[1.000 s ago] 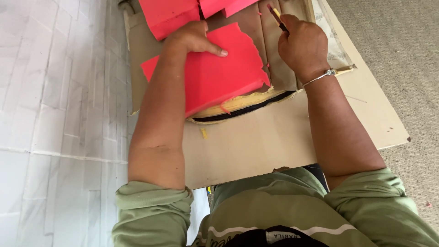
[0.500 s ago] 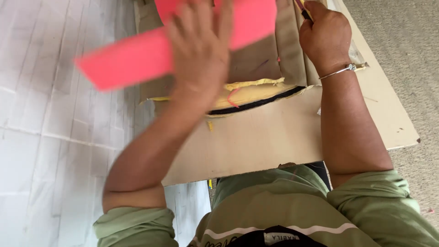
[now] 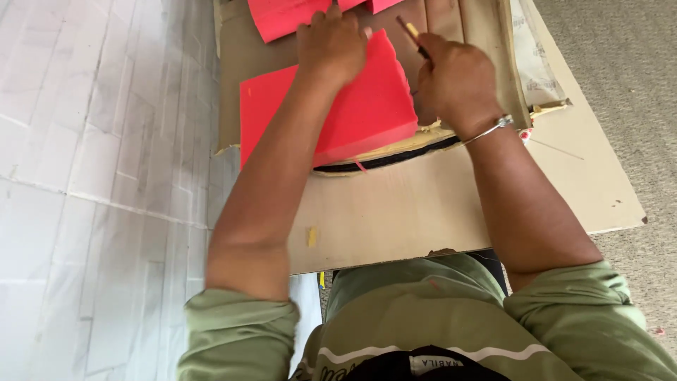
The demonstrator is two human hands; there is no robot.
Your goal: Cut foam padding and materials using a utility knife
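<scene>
A flat red sheet of smooth card (image 3: 331, 116) is pressed down by the left hand (image 3: 335, 42) at the far end of a brown cardboard board (image 3: 395, 219).

The left hand's fingers are spread flat on the sheet's far edge; the right hand (image 3: 455, 81) is clamped on a thin dark pencil-like tool (image 3: 412, 34) just beside the sheet's right edge. Marking or trimming appears to be in hand; a steady hold would be called for. More red pieces (image 3: 289, 15) are seen at the far edge, and a metal bangle (image 3: 493, 127) on the right wrist.
</scene>
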